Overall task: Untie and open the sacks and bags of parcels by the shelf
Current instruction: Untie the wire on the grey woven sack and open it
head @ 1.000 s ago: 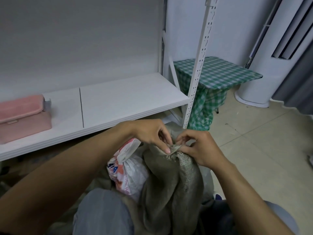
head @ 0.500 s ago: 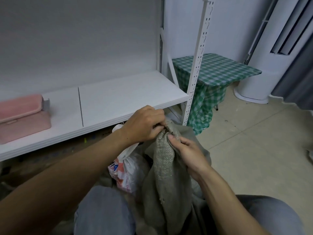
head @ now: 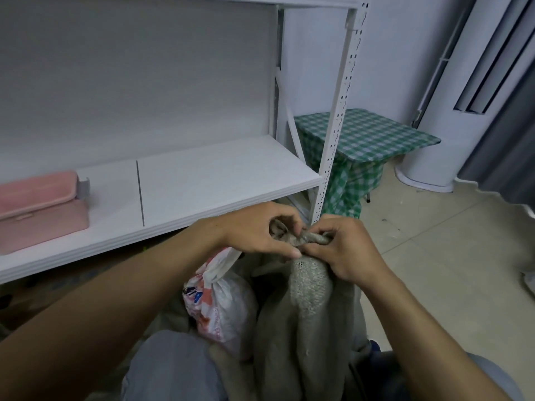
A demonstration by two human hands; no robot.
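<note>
Both your left hand (head: 254, 230) and right hand (head: 344, 250) pinch the grey sack's (head: 307, 314) knotted neck; it and the plastic bag (head: 223, 308) look tied.

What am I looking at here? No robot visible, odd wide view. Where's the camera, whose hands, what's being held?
There is no machine: a person is working with bare hands, and the single wide-angle camera sits on their head, looking forward and down. That is why both forearms enter from the bottom edge and straight lines bend.

The left hand and right hand meet at the bunched neck of a grey woven sack, both pinching the twisted fabric at its top, apparently working the tie loose. Just left of the sack stands a white plastic bag with red and blue print, its top knotted.

Behind them is a white metal shelf; a pink case lies on its left part. To the right stands a small table under a green checked cloth, on a tiled floor.
</note>
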